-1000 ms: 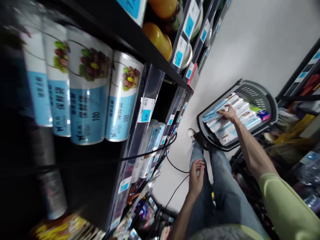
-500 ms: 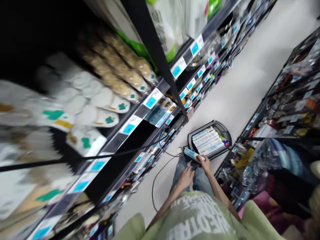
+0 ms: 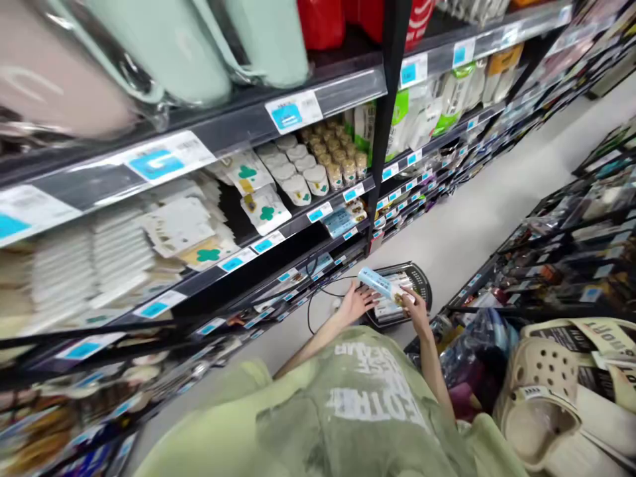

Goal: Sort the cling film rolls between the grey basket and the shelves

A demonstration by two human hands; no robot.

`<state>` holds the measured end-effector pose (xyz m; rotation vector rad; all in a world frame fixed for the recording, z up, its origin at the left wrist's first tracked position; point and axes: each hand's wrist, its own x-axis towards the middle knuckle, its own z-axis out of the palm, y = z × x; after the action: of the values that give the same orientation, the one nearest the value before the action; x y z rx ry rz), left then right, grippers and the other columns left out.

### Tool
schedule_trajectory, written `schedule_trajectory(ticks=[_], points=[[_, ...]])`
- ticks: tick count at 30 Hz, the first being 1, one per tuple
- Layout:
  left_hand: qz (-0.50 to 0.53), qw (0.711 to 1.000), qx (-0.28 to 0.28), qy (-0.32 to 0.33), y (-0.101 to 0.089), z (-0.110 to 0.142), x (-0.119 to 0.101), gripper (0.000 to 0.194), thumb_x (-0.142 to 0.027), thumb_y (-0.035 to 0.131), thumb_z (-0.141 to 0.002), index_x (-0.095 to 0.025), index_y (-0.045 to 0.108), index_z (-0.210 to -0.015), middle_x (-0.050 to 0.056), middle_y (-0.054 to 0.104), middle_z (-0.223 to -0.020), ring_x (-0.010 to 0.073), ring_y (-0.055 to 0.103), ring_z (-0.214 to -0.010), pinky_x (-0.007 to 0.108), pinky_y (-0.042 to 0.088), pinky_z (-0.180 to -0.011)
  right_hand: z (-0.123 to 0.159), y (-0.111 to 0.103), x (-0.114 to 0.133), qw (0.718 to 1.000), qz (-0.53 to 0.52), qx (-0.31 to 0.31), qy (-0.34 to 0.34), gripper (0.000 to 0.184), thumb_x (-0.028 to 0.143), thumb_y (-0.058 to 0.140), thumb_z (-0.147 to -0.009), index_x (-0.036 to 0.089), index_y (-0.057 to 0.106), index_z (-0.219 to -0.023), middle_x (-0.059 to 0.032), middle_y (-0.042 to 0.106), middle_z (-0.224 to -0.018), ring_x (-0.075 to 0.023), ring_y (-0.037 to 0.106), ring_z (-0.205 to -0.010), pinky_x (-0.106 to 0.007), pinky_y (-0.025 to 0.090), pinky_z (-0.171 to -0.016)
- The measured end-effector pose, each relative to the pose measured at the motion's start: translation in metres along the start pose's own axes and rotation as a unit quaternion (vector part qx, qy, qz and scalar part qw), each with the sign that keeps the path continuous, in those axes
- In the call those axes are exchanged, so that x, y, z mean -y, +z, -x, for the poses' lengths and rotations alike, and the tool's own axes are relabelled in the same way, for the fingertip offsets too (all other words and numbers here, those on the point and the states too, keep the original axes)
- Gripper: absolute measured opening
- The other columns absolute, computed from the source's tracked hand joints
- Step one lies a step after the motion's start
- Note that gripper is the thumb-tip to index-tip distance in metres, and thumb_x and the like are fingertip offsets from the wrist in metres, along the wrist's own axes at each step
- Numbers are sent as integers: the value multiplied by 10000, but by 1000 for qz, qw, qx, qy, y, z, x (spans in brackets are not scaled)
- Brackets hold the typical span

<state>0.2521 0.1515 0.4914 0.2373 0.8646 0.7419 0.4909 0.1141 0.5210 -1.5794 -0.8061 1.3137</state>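
My right hand (image 3: 415, 310) grips one end of a long, slim light-blue and white pack (image 3: 380, 283) with brown pictures near that end. The pack slants across above a black basket (image 3: 422, 285) on the floor. Beside the pack's lower edge, my left hand (image 3: 358, 303) is open, its fingers spread; whether a fingertip touches the pack I cannot tell. Inside the basket lie several similar white packs (image 3: 386, 309), partly covered by the held one and my hands.
A tall shelf unit (image 3: 376, 132) runs along the left, with similar light-blue packs (image 3: 340, 222) on a lower level. A thin black cable (image 3: 310, 311) loops near the floor. Hanging goods line the right, including a beige clog (image 3: 539, 391) close to my side. The pale aisle floor (image 3: 489, 199) stretches ahead.
My right hand has raised the pack from near my knees to above the basket. My left hand has moved up and spread its fingers. The view now shows more of the upper shelves.
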Motion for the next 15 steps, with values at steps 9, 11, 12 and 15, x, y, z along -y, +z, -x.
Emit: schedule_trajectory(ticks=[9,11,12,15], points=[[187,978,-9,91,30,34,-21,286,-464,785,-969,-197,696,-1021,68,760,-1000,251,718,-1000,570,558,-1119,14,12,5,995,-92,4,-26,568,500,903,-694,191,744,-1143,11,680,-801,-66,424,-520,-176,307,-421],[133,981,-13,138,26,38,-29,231,-320,851,-915,-191,715,-1049,55,754,-1024,225,708,-1015,528,563,-1125,16,16,8,992,-117,-17,-52,566,487,886,-728,205,713,-1187,-24,723,-933,-78,473,-561,-195,376,-456],[107,981,-12,161,23,40,-32,254,-281,869,-891,-193,725,-1082,55,751,-1063,220,704,-1040,509,566,-1124,16,18,10,989,-134,-24,-65,567,494,868,-758,215,701,-1223,-55,742,-1036,-101,532,-613,-215,425,-487],[45,972,-27,230,16,43,-43,443,-299,889,-862,-244,726,-1270,51,718,-1219,222,685,-1117,469,586,-1095,18,27,17,977,-193,-40,-82,565,526,835,-825,257,699,-1303,-115,728,-1300,-207,679,-870,-292,543,-613]])
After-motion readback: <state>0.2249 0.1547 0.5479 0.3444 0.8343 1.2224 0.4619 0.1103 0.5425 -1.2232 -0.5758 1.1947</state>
